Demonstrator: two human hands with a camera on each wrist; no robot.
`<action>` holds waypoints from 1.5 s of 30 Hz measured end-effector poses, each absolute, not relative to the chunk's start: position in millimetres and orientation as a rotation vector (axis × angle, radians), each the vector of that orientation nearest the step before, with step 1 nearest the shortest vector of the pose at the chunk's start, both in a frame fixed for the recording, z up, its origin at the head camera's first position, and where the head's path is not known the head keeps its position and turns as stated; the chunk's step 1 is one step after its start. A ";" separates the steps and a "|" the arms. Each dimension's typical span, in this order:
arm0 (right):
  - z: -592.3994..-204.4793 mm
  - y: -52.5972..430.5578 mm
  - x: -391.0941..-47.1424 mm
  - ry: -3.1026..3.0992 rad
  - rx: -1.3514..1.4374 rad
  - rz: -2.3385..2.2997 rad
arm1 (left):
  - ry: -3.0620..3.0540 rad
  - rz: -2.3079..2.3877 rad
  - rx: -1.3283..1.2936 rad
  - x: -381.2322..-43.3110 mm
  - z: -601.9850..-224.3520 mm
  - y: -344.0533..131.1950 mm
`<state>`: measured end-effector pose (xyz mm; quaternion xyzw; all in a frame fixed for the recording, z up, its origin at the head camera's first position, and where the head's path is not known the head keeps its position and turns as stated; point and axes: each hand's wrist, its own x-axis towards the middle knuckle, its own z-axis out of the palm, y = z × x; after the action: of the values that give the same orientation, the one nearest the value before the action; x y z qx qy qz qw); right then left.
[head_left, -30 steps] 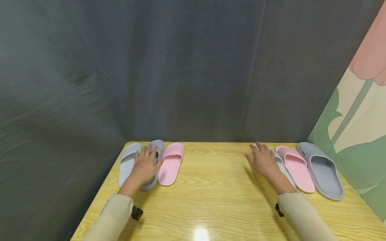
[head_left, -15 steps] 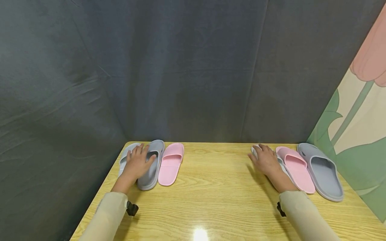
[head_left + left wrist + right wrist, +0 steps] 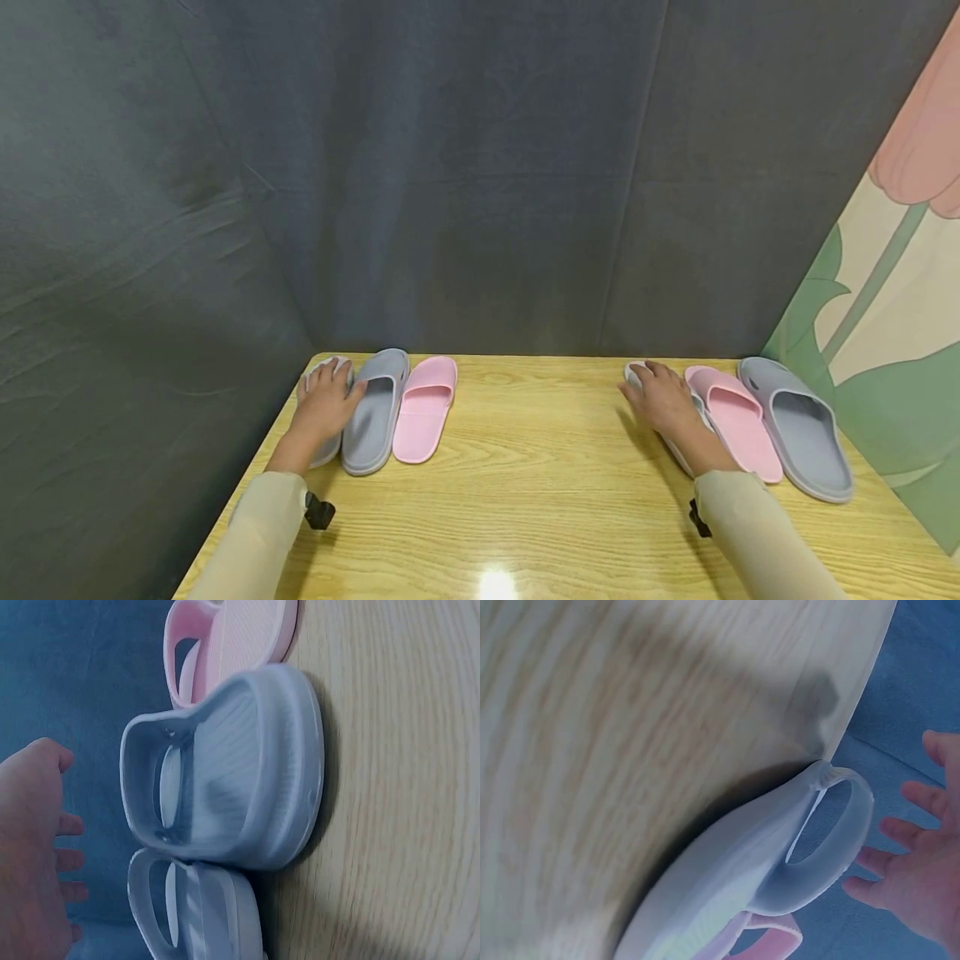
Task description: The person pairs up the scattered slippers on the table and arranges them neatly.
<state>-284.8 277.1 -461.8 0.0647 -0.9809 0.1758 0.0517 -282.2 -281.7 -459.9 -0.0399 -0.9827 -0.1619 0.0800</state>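
In the head view my left hand [image 3: 322, 408] hovers over a pale grey slipper [image 3: 327, 451] at the table's far left, covering most of it. The left wrist view shows the fingers apart from the slippers, holding nothing. To its right lie a larger grey slipper [image 3: 367, 433] and a pink slipper [image 3: 420, 429], toes toward the curtain. My right hand [image 3: 663, 407] is over another pale slipper [image 3: 727, 855], its fingers spread and relaxed. Beside that one lie a second pink slipper [image 3: 738, 425] and a second larger grey slipper [image 3: 810, 442].
The slippers lie in two groups along the back of the wood-grain table [image 3: 510, 467]. A dark curtain [image 3: 480, 175] hangs behind and to the left. A flower-patterned panel [image 3: 900, 333] stands at the right edge.
My left hand has moved left, from over the larger grey slipper to over the pale one. My right hand has shifted slightly right. The slippers have stayed in place.
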 end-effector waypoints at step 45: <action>-482.6 305.3 -295.2 -3.024 0.203 0.394 | -3.052 -0.534 0.056 -315.0 -467.7 -313.9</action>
<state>-295.2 305.3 -482.6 0.0663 -0.9885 0.1289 0.0428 -315.0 -313.9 -467.7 0.0182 -0.9846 -0.1724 0.0215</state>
